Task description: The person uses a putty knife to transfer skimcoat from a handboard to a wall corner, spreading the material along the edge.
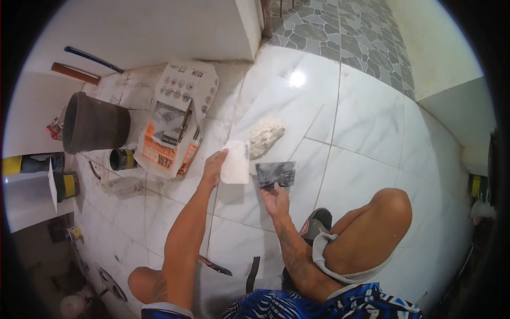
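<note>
Tiled floor (pixel 366 165) bears a pale mound (pixel 266 137) near one tile's left edge; your left hand (pixel 214 168) grips a white plate (pixel 235 165), your right hand (pixel 277 201) a black scraper (pixel 275 173); low sweeps could smear the mound.

white marbled tile floor (pixel 366 170); on it lumpy pale heap (pixel 266 137), paper sack (pixel 175 117), dark bucket (pixel 106 123).

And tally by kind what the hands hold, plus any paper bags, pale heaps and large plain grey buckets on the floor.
White flat piece, left hand: 1
Black flat piece, right hand: 1
Paper bag: 1
Pale heap: 1
Large grey bucket: 1
Total: 5
</note>
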{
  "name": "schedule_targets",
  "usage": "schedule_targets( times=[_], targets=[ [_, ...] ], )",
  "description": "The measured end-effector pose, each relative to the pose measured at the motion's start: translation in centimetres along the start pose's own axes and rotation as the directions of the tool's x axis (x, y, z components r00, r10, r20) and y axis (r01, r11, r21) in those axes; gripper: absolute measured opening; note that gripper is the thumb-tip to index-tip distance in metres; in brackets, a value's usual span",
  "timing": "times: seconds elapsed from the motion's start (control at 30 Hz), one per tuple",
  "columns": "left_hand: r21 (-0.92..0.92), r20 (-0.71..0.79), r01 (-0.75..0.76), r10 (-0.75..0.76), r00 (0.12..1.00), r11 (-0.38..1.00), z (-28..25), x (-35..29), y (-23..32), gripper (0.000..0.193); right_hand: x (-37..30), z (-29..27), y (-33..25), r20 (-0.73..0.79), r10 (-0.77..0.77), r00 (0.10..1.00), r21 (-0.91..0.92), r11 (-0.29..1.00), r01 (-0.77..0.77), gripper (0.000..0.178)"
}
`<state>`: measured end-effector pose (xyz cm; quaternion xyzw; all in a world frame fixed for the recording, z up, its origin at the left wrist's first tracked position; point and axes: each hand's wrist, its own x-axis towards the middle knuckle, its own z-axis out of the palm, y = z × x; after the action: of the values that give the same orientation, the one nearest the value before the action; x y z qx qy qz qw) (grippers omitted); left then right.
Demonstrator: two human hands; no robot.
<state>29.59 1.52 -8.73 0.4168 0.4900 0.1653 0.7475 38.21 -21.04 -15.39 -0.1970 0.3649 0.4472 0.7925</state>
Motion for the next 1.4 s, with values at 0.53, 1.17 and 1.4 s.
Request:
schedule_targets(
  times=[0.53, 1.17, 1.4],
  targets=[
    [0.473, -0.114, -0.066, 0.135, 0.984, 0.879, 12.7, -3.3, 24.6, 0.031, 14.1, 16.6, -18.0, 0.224, -0.283, 0.933, -0.071, 0.95, 0.305, 0.031],
    [0.526, 0.23, -0.023, -0.117, 0.966, 0.85, 17.4, 15.0, 18.9, 0.034, 10.7, 27.5, -34.8, 0.438, -0.32, 0.84, -0.252, 0.853, 0.456, 0.027],
    [0.608, 0.44, -0.42, 0.154, 0.885, 0.674, 22.9, 25.4, 11.3, 0.032, 6.5, 26.1, -44.1, 0.437, -0.386, 0.813, -0.459, 0.682, 0.57, 0.036]
  ],
)
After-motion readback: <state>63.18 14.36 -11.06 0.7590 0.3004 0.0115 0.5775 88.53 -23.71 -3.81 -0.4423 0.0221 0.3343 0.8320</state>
